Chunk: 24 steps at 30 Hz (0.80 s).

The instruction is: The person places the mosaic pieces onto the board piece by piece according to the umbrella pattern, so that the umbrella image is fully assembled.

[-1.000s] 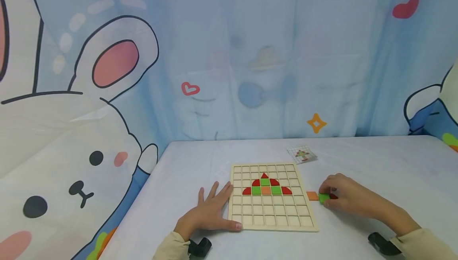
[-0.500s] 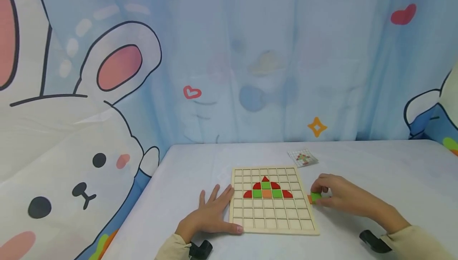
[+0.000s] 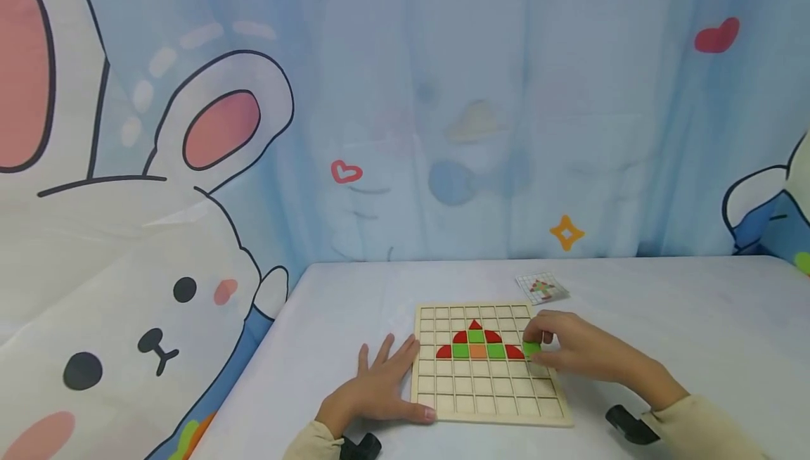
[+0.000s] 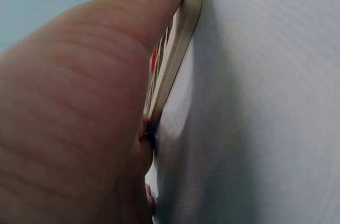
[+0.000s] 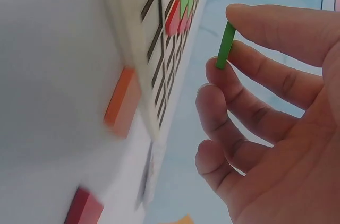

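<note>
A pale wooden grid board (image 3: 487, 405) lies on the white table. Red, green and orange tiles sit in its upper middle, with a red triangle (image 3: 475, 324) on top and an orange square (image 3: 477, 352) in the lower row. My left hand (image 3: 376, 391) rests at the board's left side, fingers spread, thumb over the front edge near the corner. Over the board's right part, my right hand (image 3: 588, 349) pinches a green square tile (image 5: 225, 46) between thumb and fingertips. The right wrist view shows that tile edge-on, raised off the board.
Beside the board's right edge lies an orange tile (image 5: 123, 99), with a dark red tile (image 5: 84, 208) farther out; the right hand hides both in the head view. Behind the board is a small pattern card (image 3: 542, 287). A printed blue curtain (image 3: 392, 108) hangs behind the table.
My right hand has carried the green tile leftward from beside the dark red tile, past the orange one, to over the board. My left hand stays at the board's left side.
</note>
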Available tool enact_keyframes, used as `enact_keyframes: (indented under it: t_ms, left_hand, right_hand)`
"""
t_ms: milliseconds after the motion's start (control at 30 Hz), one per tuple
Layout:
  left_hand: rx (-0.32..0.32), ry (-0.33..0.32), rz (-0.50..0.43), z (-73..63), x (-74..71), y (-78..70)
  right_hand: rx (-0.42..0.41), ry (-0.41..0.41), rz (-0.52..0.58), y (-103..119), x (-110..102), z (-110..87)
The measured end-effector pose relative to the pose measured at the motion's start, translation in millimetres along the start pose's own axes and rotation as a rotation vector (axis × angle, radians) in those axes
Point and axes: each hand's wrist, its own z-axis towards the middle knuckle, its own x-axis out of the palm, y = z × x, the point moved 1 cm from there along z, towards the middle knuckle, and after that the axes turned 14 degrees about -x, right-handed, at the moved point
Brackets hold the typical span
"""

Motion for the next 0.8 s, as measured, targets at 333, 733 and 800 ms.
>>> enact_keyframes:
  t_ms: [333, 733, 800]
  left_hand:
    - [-0.008, -0.007, -0.004, -1.6, -0.6, -0.4]
    - [-0.004, -0.008, -0.005, -0.5, 0.5, 0.4]
    - [-0.007, -0.007, -0.003, -0.3, 0.6, 0.5]
  right_hand:
    - [-0.057, 0.006, 0.001, 7, 13, 21.6]
    - [-0.058, 0.033, 0.029, 17, 30, 40.1]
    - [-0.070, 0.035, 0.036, 20, 32, 43.7]
